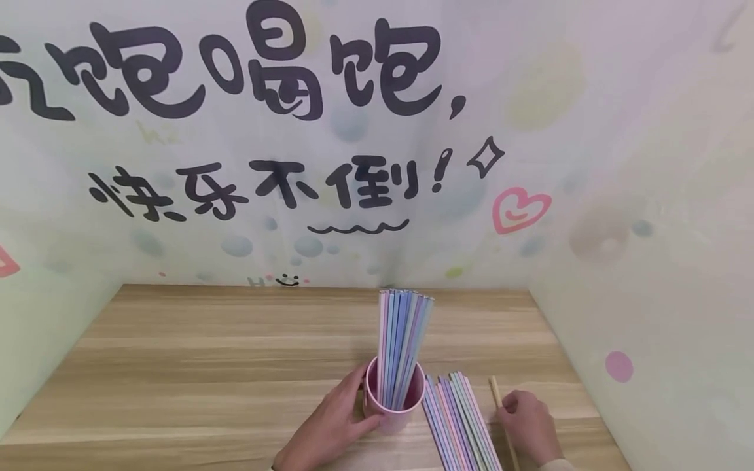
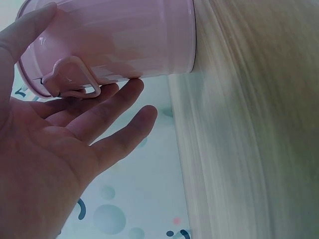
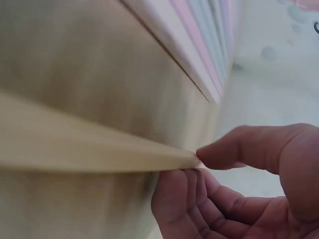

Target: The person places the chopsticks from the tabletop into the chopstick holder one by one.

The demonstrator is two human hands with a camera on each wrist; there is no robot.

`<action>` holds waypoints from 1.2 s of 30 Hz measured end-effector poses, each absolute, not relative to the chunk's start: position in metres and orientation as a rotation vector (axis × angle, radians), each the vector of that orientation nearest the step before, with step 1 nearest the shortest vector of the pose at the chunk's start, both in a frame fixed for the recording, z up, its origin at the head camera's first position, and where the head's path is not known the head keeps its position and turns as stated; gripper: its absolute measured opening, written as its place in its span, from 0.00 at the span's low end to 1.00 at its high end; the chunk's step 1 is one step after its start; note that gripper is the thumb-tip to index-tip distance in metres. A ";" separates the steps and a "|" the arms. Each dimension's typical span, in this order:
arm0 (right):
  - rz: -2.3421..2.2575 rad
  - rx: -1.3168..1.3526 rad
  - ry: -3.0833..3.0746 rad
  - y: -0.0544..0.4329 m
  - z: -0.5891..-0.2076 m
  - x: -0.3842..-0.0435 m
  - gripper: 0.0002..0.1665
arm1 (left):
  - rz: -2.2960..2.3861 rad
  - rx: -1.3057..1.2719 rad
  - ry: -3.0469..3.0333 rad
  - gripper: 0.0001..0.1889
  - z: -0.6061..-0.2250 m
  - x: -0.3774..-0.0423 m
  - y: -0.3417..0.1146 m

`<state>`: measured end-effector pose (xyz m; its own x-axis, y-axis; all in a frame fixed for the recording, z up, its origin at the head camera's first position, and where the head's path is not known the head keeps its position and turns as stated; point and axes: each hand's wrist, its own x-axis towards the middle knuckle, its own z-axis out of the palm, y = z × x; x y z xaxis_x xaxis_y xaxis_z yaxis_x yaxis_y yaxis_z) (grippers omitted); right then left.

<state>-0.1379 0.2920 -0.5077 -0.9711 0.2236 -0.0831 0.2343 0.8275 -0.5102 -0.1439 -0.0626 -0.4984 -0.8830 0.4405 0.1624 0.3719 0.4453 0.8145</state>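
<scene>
A pink cup (image 1: 396, 424) stands upright with a bundle of pastel chopsticks (image 1: 400, 347) in it. My left hand (image 1: 330, 418) holds the cup from its left side, thumb at the front. In the left wrist view the fingers lie by the cup's small wire-like handle (image 2: 92, 82), and the thumb rests near the rim. To the right of the cup, more pastel chopsticks (image 1: 462, 418) lie side by side on the table. Just beyond them, my right hand (image 1: 530, 425) pinches a plain tan chopstick (image 3: 99, 147) between thumb and fingers; its near end leaves the head view.
The wood-grain table (image 1: 206, 366) reaches a back wall (image 1: 377, 255) with black lettering. A side wall (image 1: 665, 314) rises close to the right of my right hand. Another wall (image 1: 47, 340) borders the table on the left.
</scene>
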 end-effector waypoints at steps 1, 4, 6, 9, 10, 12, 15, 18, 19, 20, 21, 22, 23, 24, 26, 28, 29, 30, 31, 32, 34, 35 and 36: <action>-0.847 0.371 2.999 0.293 -0.505 -0.138 0.08 | 1.444 0.734 2.605 0.45 -0.498 -0.144 -0.063; -0.904 0.362 3.031 0.295 -0.493 -0.140 0.09 | 1.446 0.740 2.609 0.45 -0.498 -0.144 -0.063; -0.948 0.349 3.056 0.294 -0.482 -0.143 0.11 | 1.447 0.745 2.613 0.45 -0.498 -0.143 -0.063; -1.050 0.325 3.084 0.291 -0.465 -0.148 0.13 | 1.450 0.751 2.614 0.45 -0.499 -0.143 -0.064; -1.090 0.322 3.094 0.289 -0.460 -0.149 0.13 | 1.451 0.754 2.612 0.44 -0.499 -0.143 -0.064; -1.177 0.333 3.124 0.284 -0.448 -0.152 0.14 | 1.451 0.764 2.615 0.44 -0.499 -0.143 -0.064; -1.365 0.390 3.168 0.274 -0.431 -0.156 0.14 | 1.447 0.765 2.617 0.45 -0.498 -0.143 -0.064; -1.639 0.399 3.185 0.262 -0.415 -0.161 0.11 | 1.443 0.755 2.616 0.45 -0.498 -0.144 -0.063; -1.732 0.389 3.174 0.258 -0.410 -0.163 0.10 | 1.443 0.751 2.616 0.45 -0.498 -0.144 -0.063; -1.823 0.363 3.159 0.254 -0.404 -0.164 0.09 | 1.444 0.749 2.614 0.45 -0.497 -0.144 -0.063; -1.912 0.332 3.138 0.250 -0.399 -0.166 0.09 | 1.446 0.750 2.613 0.44 -0.497 -0.144 -0.063; -1.989 0.310 3.117 0.246 -0.393 -0.167 0.08 | 1.447 0.750 2.613 0.44 -0.497 -0.143 -0.063; -2.053 0.291 3.097 0.242 -0.388 -0.169 0.08 | 1.450 0.752 2.613 0.44 -0.497 -0.143 -0.063; -2.129 0.272 3.063 0.237 -0.383 -0.170 0.08 | 1.453 0.752 2.614 0.44 -0.497 -0.143 -0.063; -2.280 0.243 2.981 0.229 -0.374 -0.174 0.07 | 1.456 0.754 2.614 0.44 -0.497 -0.143 -0.063; -2.398 0.211 2.915 0.222 -0.366 -0.177 0.05 | 1.455 0.754 2.615 0.44 -0.497 -0.144 -0.063; -2.435 0.197 2.892 0.218 -0.362 -0.179 0.05 | 1.455 0.755 2.616 0.44 -0.497 -0.144 -0.063; -2.465 0.177 2.875 0.214 -0.360 -0.180 0.04 | 1.457 0.758 2.616 0.44 -0.497 -0.144 -0.063; -2.473 0.153 2.873 0.210 -0.357 -0.181 0.04 | 1.457 0.763 2.617 0.44 -0.497 -0.144 -0.063; -2.471 0.131 2.876 0.206 -0.356 -0.182 0.04 | 1.458 0.770 2.620 0.43 -0.497 -0.144 -0.063; -2.444 0.078 2.893 0.199 -0.354 -0.184 0.05 | 1.463 0.783 2.624 0.43 -0.497 -0.143 -0.064; -2.430 0.054 2.899 0.195 -0.354 -0.184 0.06 | 1.466 0.788 2.626 0.43 -0.498 -0.143 -0.064; -2.414 0.024 2.911 0.191 -0.354 -0.185 0.07 | 1.466 0.794 2.629 0.43 -0.498 -0.143 -0.064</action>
